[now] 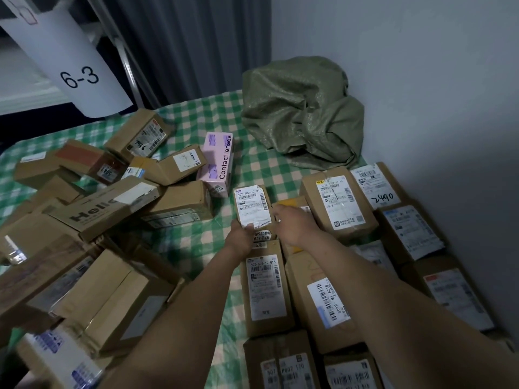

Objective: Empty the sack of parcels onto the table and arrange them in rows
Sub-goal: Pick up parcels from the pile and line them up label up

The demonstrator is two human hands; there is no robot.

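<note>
A crumpled green sack [303,113] lies at the back of the table covered by a green checked cloth [196,113]. Brown cardboard parcels stand in rows on the right, among them a labelled box [338,204] and a long one [266,287]. A loose heap of parcels [92,209] fills the left side. My left hand [241,234] grips the near end of a small labelled parcel [252,206] at the head of a row. My right hand [292,220] rests curled on a yellow-topped parcel [290,203] beside it.
A pink contact lenses box [217,161] stands tilted at the edge of the heap. A white sign reading 6-3 [75,68] hangs at the back left, before a grey curtain. A grey wall [435,94] bounds the table on the right.
</note>
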